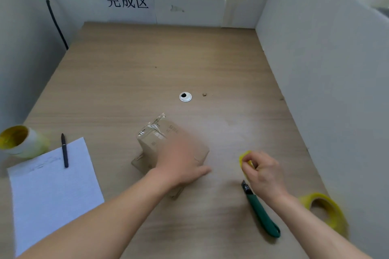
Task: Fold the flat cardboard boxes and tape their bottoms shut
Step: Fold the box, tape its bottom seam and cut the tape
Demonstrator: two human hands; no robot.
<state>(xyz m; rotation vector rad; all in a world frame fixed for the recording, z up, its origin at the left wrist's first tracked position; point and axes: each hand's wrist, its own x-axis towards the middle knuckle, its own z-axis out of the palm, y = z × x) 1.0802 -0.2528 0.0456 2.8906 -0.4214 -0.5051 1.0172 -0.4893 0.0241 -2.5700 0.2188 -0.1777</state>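
Nearest the camera, two bare forearms reached out over the wooden counter [210, 59]. At the near left lay a white sheet of paper [52, 191] with a dark pen [64, 150] resting on its far edge. At the near right a roll of yellow tape [324, 212] stood on its edge close to the white partition [326, 69], and just left of it, past the right forearm, a green utility knife [261, 212] lay flat with its blade end pointing away. The right hand [263, 172] hovered just beyond the knife tip, its fingers curled and pinching a small yellow piece [245, 156], too small to identify. To its left, in the middle of the counter, sat the small cardboard box [151, 149], with clear tape crinkled over its far end and flaps showing at its near left. The left hand [181, 166] lay palm down on top of the box, thumb stretched out to the right. Blur smeared its fingers, but they looked spread flat rather than gripping. At the far left edge a second roll of tape [21, 141] lay on its side near the paper. Farther back a round cable grommet [185, 96] sat in the counter with a tiny brown scrap [204, 94] beside it. On the back wall hung a paper sign [127, 1] with three printed characters, and a dark cable [54, 21] ran down the left partition.
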